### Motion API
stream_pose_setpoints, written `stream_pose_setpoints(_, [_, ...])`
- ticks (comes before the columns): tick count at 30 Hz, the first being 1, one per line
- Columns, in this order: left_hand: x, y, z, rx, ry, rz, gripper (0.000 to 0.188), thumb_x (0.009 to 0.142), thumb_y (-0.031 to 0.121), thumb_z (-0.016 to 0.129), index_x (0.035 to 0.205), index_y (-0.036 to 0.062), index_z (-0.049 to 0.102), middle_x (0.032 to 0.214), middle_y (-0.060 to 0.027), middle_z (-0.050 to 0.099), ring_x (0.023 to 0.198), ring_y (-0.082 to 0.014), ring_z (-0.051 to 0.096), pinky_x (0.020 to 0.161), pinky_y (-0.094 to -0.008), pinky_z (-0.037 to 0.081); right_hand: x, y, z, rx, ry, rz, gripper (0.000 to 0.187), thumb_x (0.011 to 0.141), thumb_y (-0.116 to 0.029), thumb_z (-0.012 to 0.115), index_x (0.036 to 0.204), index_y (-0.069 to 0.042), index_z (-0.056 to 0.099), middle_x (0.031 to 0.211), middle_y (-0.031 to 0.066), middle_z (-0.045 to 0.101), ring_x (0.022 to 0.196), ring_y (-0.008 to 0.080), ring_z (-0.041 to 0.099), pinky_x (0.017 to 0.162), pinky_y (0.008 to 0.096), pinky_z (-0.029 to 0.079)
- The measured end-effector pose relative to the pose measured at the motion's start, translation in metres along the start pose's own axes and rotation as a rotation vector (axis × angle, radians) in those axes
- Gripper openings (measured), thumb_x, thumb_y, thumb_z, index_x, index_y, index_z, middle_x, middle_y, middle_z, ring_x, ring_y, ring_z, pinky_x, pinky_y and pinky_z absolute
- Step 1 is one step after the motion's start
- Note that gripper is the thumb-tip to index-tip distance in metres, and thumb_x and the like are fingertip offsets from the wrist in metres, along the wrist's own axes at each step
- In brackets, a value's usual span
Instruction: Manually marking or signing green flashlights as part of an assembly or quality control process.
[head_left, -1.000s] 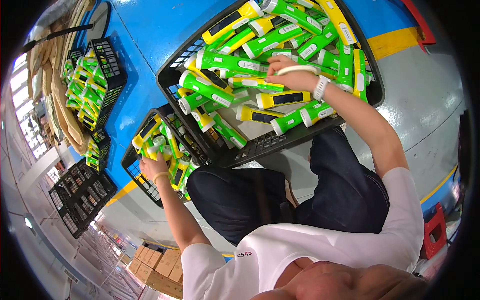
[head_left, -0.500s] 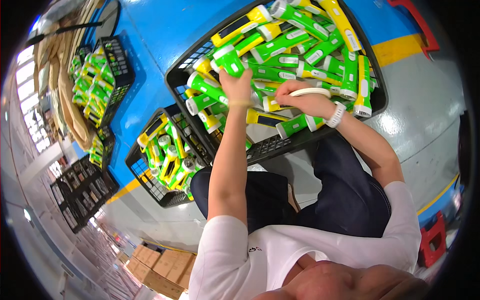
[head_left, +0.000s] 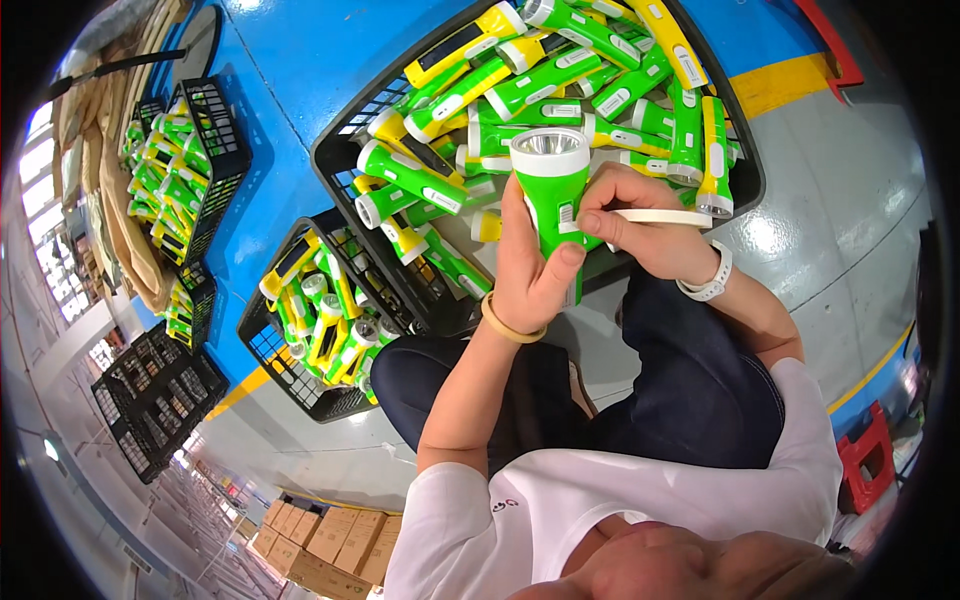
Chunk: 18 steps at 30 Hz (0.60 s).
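My left hand (head_left: 525,262) is closed around a green flashlight (head_left: 552,195) with a white head, its lens end tilted up. My right hand (head_left: 662,250) presses its thumb and fingers together beside the flashlight's switch. A thin cream-white ring (head_left: 665,216), which looks like a narrow roll of tape, lies in that right hand. Whether the fingertips also pinch a small piece is too small to tell. Both hands are over the near edge of a large black crate (head_left: 757,180) filled with green and yellow flashlights (head_left: 545,85).
A smaller black crate (head_left: 325,405) of flashlights stands to the left, by my knee. Farther left are another filled crate (head_left: 235,160) and a black slatted crate (head_left: 160,400). Cardboard boxes (head_left: 340,540) are stacked lower left. A red plastic stool (head_left: 865,460) stands at right.
My left hand has lifted a green flashlight out of the crate and drawn it toward me. My right hand has moved slightly right and closer to it, keeping the ring.
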<state>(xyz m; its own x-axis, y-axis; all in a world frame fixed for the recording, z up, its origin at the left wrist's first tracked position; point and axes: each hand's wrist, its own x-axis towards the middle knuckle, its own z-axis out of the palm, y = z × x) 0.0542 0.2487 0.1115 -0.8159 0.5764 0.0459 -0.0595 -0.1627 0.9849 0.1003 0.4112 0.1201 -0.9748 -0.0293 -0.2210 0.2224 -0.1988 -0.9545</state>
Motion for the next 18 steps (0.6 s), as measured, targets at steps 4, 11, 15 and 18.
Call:
stream_pose_setpoints(4, [-0.007, 0.001, -0.001, 0.435, 0.109, -0.07, 0.063, 0.093, 0.028, 0.052, 0.137, -0.0057, 0.023, 0.121, -0.0155, 0.05, 0.11, -0.0261, 0.05, 0.092, -0.0339, 0.04, 0.004, 0.001, 0.015, -0.247, 0.123, -0.112, 0.017, 0.083, -0.018, 0.069, 0.082, -0.004, 0.059, 0.077, 0.0027, 0.055, 0.07, 0.0101, 0.051, 0.061, 0.0245, 0.042])
stream_pose_setpoints(11, [-0.009, 0.001, -0.01, -0.238, 0.228, -0.446, 0.049, 0.098, 0.044, 0.029, 0.118, 0.0013, 0.041, 0.087, -0.0116, 0.057, 0.063, -0.0198, 0.061, 0.055, -0.0313, 0.051, 0.015, 0.014, -0.013, -0.157, 0.169, -0.005, 0.021, 0.085, -0.02, 0.063, 0.092, -0.007, 0.049, 0.083, -0.0025, 0.048, 0.073, 0.0052, 0.043, 0.063, 0.0208, 0.038])
stream_pose_setpoints(15, [-0.006, -0.007, -0.021, -0.225, 0.178, -0.387, 0.062, 0.094, 0.056, 0.03, 0.123, 0.002, 0.036, 0.089, -0.0108, 0.056, 0.068, -0.0185, 0.061, 0.059, -0.0302, 0.051, 0.013, 0.004, -0.023, -0.019, 0.011, 0.03, 0.017, 0.087, -0.02, 0.057, 0.096, -0.006, 0.051, 0.085, -0.0016, 0.05, 0.075, 0.0047, 0.045, 0.066, 0.0192, 0.037])
stream_pose_setpoints(18, [-0.007, -0.01, -0.014, -0.131, 0.176, -0.288, 0.076, 0.092, 0.06, 0.031, 0.136, -0.0007, 0.022, 0.114, -0.0117, 0.05, 0.096, -0.0185, 0.055, 0.08, -0.0312, 0.047, 0.01, -0.006, -0.004, 0.022, -0.042, 0.045, 0.01, 0.088, -0.015, 0.057, 0.09, -0.005, 0.054, 0.078, -0.0025, 0.052, 0.071, 0.0042, 0.047, 0.063, 0.0195, 0.039])
